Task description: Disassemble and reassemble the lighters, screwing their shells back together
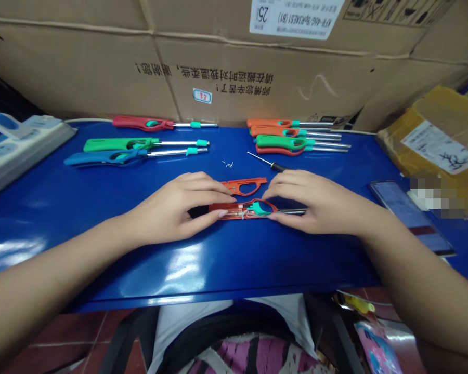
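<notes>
An opened orange gas lighter [237, 213] lies in front of me on the blue table, its inner parts and green trigger [259, 209] exposed. My left hand [183, 202] is closed on its handle end, thumb along the near edge. At the other end, my right hand [312, 200] pinches the lighter near the trigger, covering part of the metal tube. Just behind lies the loose orange shell half [253, 186], its left end hidden by my left fingers. Small screws [229, 164] lie beyond it. A screwdriver [263, 160] rests with its handle partly behind my right hand.
Back left, red [140, 122], green [117, 144] and blue lighters [105, 158] lie on the table [140, 275]. Several orange and green lighters [276, 143] are stacked back right. A power strip [19, 145], phone [411, 215], yellow-wrapped package [437, 140] and tall cardboard box [113, 57] surround them.
</notes>
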A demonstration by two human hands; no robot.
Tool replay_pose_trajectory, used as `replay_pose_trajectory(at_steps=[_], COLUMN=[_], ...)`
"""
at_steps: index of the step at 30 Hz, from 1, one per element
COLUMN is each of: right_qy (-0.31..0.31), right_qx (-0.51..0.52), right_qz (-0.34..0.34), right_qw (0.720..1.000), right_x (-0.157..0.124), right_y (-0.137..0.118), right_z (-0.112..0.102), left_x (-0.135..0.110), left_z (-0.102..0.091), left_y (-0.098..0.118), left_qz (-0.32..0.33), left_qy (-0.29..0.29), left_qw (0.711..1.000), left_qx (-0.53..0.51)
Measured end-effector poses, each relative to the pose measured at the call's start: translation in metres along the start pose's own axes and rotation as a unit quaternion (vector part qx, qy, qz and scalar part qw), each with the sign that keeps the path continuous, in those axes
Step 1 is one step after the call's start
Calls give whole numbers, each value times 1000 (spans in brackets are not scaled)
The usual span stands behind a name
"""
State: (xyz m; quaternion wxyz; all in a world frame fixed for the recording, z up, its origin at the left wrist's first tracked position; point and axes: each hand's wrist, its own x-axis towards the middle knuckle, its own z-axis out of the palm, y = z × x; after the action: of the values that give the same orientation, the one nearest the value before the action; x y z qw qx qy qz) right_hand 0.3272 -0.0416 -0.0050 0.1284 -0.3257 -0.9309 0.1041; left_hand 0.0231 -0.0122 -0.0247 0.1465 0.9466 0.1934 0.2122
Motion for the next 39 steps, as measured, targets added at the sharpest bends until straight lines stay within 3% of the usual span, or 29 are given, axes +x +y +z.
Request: replay_pose_trajectory(at_steps=[5, 18, 30, 39], right_qy=[-15, -8, -12, -20], right_qx=[-2, -1, -22, -34], right_qz=[-11, 8, 7, 8], right_qw=[1000, 1000, 1000, 999], right_x=[1, 3, 2, 3], right_y=[2, -1, 0, 3], right_z=[5, 13, 13, 13], left_x=[0, -1, -2, -2], left_z=[7, 11, 10, 8], left_y=[5, 11, 15, 12], left_qz=[30, 26, 31, 24], left_qy=[-54, -110, -109, -55], left_qw=[998, 990, 986, 993], left_qx=[24, 82, 120, 100])
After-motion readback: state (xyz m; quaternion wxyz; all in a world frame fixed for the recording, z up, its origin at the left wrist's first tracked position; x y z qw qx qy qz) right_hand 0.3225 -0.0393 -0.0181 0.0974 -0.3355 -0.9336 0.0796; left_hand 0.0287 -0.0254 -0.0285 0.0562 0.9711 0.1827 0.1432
